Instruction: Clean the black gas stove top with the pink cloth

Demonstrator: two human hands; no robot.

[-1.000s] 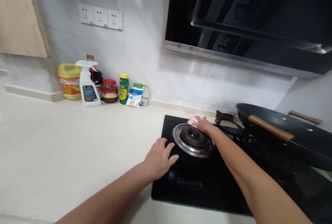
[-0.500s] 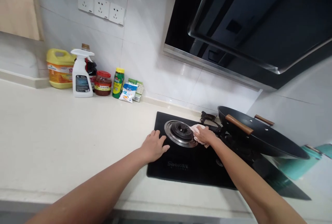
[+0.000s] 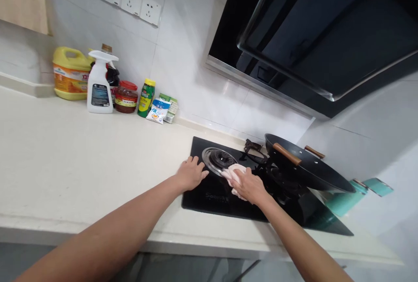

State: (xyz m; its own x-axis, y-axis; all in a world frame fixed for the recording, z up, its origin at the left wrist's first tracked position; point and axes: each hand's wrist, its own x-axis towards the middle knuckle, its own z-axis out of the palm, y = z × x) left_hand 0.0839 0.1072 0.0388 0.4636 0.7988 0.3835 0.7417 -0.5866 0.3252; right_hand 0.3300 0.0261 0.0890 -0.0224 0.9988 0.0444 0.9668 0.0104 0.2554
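Note:
A pale pink cloth (image 3: 235,176) is bunched under my right hand (image 3: 251,186), whose fingers are closed on it. The cloth lies at the front right edge of the round gas burner (image 3: 222,159), covering part of its metal ring. My left hand (image 3: 192,174) rests with fingers spread at the left edge of the black glass cooktop (image 3: 209,201), just left of the burner, holding nothing.
A wok (image 3: 307,162) with wooden handles stands on the cooktop's right side. Behind the burner lies a black pan support (image 3: 254,150). A spray bottle (image 3: 99,84), jars and packets line the wall at left. A range hood (image 3: 294,42) hangs above.
My right hand has moved the cloth from the burner's right side toward its front, nearer to me. My left hand stays at the cooktop's left edge. The camera view has shifted slightly.

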